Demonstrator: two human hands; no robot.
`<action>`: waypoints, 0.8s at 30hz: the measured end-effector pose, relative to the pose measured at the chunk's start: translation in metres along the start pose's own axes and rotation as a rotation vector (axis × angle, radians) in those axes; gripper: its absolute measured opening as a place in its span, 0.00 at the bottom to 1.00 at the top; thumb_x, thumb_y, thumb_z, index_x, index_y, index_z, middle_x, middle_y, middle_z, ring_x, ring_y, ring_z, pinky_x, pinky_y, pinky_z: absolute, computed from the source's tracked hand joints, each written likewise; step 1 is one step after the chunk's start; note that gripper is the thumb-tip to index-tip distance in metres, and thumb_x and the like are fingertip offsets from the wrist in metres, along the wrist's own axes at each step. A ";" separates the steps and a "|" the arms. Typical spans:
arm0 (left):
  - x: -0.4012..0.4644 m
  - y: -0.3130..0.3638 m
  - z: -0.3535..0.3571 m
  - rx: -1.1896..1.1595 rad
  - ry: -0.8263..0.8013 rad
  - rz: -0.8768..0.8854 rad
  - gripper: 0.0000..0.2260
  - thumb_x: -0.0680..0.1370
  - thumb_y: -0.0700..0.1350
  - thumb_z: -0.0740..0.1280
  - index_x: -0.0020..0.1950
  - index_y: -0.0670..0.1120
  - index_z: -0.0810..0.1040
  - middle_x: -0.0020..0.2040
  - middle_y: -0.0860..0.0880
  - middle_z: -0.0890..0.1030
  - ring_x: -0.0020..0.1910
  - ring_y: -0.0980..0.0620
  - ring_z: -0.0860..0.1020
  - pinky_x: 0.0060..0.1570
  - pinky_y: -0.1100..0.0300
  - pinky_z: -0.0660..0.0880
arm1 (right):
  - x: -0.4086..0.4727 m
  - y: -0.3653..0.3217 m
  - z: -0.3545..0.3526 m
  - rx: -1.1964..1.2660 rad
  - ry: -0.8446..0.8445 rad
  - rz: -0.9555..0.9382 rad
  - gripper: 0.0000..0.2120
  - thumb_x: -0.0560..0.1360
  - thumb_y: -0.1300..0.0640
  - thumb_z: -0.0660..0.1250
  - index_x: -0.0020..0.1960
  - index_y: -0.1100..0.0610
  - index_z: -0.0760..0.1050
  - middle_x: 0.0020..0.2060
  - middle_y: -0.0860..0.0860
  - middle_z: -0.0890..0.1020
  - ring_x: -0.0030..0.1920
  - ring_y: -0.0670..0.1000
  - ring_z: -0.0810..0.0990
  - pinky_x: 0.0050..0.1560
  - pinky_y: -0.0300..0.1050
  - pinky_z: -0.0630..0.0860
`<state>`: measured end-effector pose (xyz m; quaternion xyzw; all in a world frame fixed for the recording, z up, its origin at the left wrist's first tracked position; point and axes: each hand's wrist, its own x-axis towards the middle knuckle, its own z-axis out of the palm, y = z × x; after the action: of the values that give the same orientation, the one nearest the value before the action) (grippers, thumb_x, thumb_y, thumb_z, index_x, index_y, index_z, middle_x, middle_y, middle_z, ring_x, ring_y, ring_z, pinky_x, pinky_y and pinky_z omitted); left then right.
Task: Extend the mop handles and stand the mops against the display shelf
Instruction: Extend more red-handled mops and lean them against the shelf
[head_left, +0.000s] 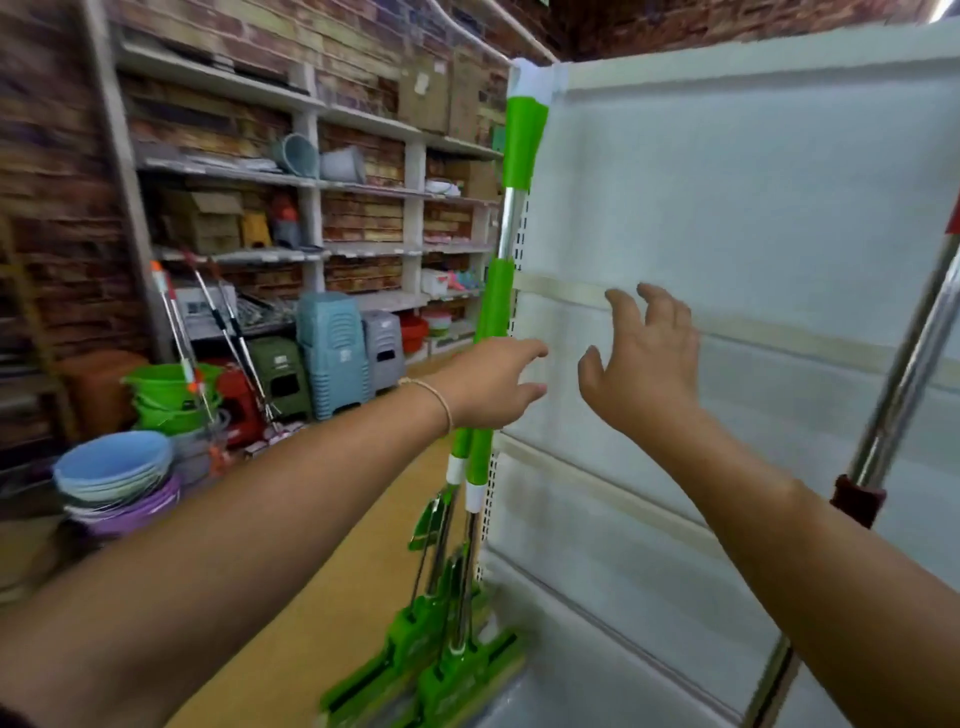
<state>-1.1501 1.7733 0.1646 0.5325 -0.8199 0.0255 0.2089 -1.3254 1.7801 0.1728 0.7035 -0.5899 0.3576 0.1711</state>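
Head view — both hands (493, 384) open nr mops (488, 322).

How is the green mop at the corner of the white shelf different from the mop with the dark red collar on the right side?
The green mop has bright green sleeves on its handle; the red-collared mop shows mostly bare metal and a dark red collar. The green mop's head is visible on the floor; the other mop's head is out of view. The green mop tilts slightly rightward at the shelf's corner; the other leans more strongly. Both have shiny metal poles, and neither hand holds them.

Green mops (488, 332) block shelf panel (753, 234) left edge; centre free.
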 end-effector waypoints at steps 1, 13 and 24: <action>-0.008 -0.015 -0.005 0.033 0.005 -0.003 0.23 0.81 0.52 0.63 0.73 0.45 0.67 0.69 0.42 0.74 0.68 0.43 0.71 0.65 0.52 0.69 | 0.001 -0.015 0.006 0.011 -0.015 -0.025 0.30 0.75 0.53 0.66 0.75 0.57 0.65 0.74 0.61 0.63 0.74 0.63 0.60 0.72 0.57 0.59; -0.134 -0.233 -0.092 0.184 -0.059 -0.301 0.22 0.83 0.54 0.58 0.73 0.44 0.66 0.69 0.42 0.71 0.69 0.42 0.69 0.67 0.47 0.68 | 0.011 -0.241 0.091 0.147 -0.129 -0.228 0.29 0.77 0.48 0.62 0.76 0.55 0.63 0.71 0.58 0.69 0.72 0.60 0.65 0.71 0.57 0.64; -0.250 -0.403 -0.160 0.273 -0.052 -0.555 0.25 0.82 0.57 0.57 0.73 0.43 0.66 0.67 0.39 0.73 0.66 0.39 0.71 0.64 0.46 0.70 | 0.014 -0.422 0.163 0.241 -0.273 -0.306 0.27 0.78 0.46 0.62 0.73 0.57 0.65 0.68 0.59 0.71 0.68 0.62 0.68 0.65 0.57 0.69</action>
<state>-0.6572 1.8576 0.1452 0.7597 -0.6371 0.0638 0.1136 -0.8732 1.7653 0.1473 0.8418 -0.4472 0.2970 0.0567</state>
